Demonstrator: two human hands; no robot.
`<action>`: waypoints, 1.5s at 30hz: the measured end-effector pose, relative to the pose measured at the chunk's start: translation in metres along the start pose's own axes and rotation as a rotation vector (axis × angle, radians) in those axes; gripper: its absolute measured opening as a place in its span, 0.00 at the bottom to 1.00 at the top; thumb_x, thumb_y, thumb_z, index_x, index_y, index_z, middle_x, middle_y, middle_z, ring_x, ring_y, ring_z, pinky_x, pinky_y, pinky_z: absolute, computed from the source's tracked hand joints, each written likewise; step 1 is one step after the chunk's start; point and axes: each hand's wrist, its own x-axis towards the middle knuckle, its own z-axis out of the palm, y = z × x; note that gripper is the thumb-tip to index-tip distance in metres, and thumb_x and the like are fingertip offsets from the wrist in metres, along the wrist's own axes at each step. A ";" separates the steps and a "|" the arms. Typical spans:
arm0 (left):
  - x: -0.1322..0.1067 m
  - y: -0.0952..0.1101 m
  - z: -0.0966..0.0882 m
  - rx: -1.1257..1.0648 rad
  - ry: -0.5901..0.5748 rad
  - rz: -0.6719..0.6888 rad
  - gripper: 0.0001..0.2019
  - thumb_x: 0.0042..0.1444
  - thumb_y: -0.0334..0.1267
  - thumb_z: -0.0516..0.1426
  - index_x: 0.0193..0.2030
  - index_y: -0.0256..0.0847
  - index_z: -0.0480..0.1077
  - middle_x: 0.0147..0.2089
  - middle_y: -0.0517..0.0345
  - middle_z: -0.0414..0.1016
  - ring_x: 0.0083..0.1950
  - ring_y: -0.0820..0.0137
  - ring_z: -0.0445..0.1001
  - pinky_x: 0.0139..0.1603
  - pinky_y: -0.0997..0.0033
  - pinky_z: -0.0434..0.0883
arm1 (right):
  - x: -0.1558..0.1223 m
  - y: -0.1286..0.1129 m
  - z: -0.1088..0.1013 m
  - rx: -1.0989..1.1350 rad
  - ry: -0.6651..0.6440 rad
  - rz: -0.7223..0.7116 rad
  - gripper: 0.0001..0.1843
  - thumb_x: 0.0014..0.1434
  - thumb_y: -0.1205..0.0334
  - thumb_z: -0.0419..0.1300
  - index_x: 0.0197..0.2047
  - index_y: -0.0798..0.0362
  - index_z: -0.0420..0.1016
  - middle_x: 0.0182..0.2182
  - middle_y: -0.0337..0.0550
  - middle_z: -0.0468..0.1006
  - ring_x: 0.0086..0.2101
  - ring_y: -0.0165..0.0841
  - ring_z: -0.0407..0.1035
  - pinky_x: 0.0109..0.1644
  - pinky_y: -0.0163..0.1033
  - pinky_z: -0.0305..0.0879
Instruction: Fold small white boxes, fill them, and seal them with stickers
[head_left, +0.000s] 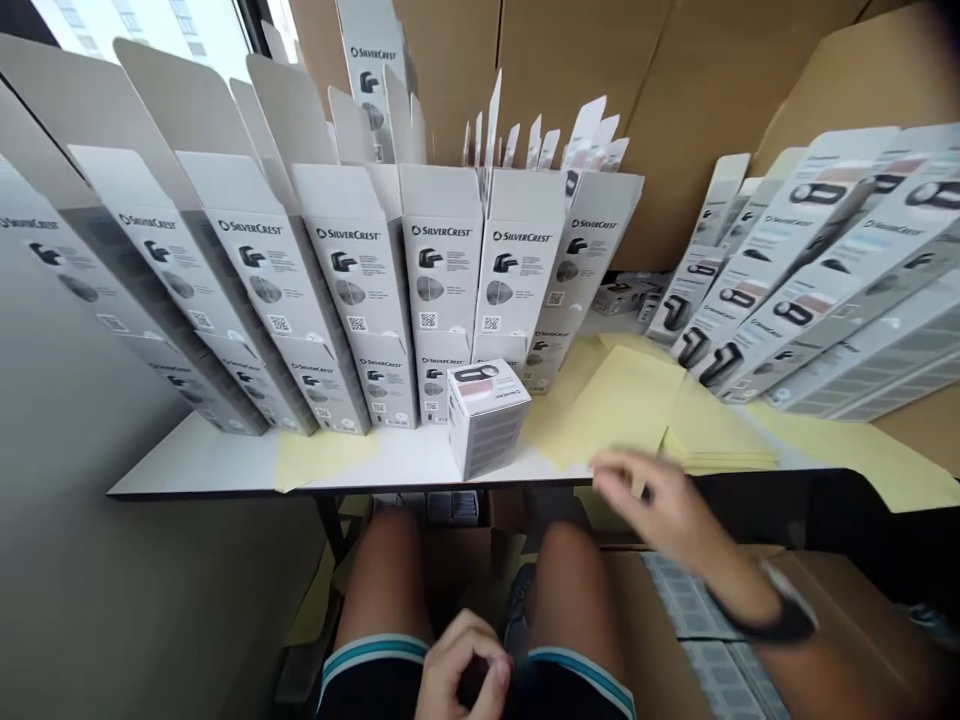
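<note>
Right hand (652, 500) — fingers spread wide and slightly blurred, nothing clearly held, raised just over the front edge of the worktop (187, 465). Nearest item: a stack of yellow paper sheets (720, 450), just ahead and to the right of the hand, long edge running roughly along the worktop edge. To the hand's left, a closed white carton (487, 425), upright at the front edge, just before the rows behind it. Right hand clearly nearer than left to both items.

Left hand (465, 665) — low over the dark shorts (375, 690), well back from the worktop, fingers curled inward; any held item not visible, so grip state undetermined. Between this hand and the worktop, the knees (570, 580).

Behind the carton, rows of open cartons (442, 260), upright with flaps raised. Loose yellow sheets (622, 410) across the worktop. At far right, tilted cartons (795, 290). Under the right forearm, a cardboard box (652, 640) bearing grey-printed sheets (697, 610).
</note>
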 end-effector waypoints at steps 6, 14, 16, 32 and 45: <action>0.040 0.038 -0.027 0.140 -0.176 0.228 0.05 0.64 0.31 0.56 0.37 0.39 0.72 0.33 0.55 0.72 0.35 0.74 0.72 0.37 0.77 0.68 | -0.116 -0.059 0.097 0.429 -0.135 0.175 0.13 0.62 0.57 0.60 0.47 0.53 0.78 0.31 0.43 0.79 0.26 0.27 0.70 0.28 0.29 0.66; 0.042 0.038 -0.030 -0.029 -0.224 0.218 0.08 0.60 0.42 0.63 0.41 0.42 0.72 0.37 0.57 0.71 0.39 0.73 0.71 0.41 0.75 0.69 | -0.127 -0.062 0.092 0.512 0.031 0.167 0.13 0.67 0.58 0.58 0.32 0.54 0.75 0.26 0.39 0.70 0.28 0.25 0.66 0.32 0.28 0.60; 0.058 0.040 -0.035 -0.032 -0.024 0.262 0.13 0.58 0.44 0.65 0.46 0.44 0.71 0.42 0.56 0.71 0.45 0.70 0.72 0.46 0.71 0.69 | -0.131 -0.061 0.086 0.597 0.059 0.172 0.12 0.68 0.58 0.57 0.33 0.54 0.74 0.27 0.39 0.68 0.29 0.25 0.65 0.33 0.28 0.60; 0.137 0.056 -0.034 0.042 0.144 0.178 0.48 0.54 0.49 0.66 0.73 0.50 0.41 0.66 0.42 0.58 0.60 0.57 0.72 0.59 0.52 0.73 | -0.178 -0.072 0.067 0.774 0.044 0.027 0.18 0.67 0.44 0.56 0.48 0.47 0.76 0.50 0.48 0.70 0.45 0.32 0.68 0.48 0.35 0.68; -0.073 0.100 -0.023 0.171 -0.315 0.358 0.39 0.63 0.50 0.59 0.76 0.59 0.43 0.79 0.53 0.24 0.80 0.47 0.34 0.76 0.40 0.51 | -0.236 -0.124 0.091 1.005 0.014 0.032 0.38 0.64 0.31 0.50 0.73 0.33 0.54 0.74 0.38 0.48 0.73 0.46 0.42 0.76 0.60 0.42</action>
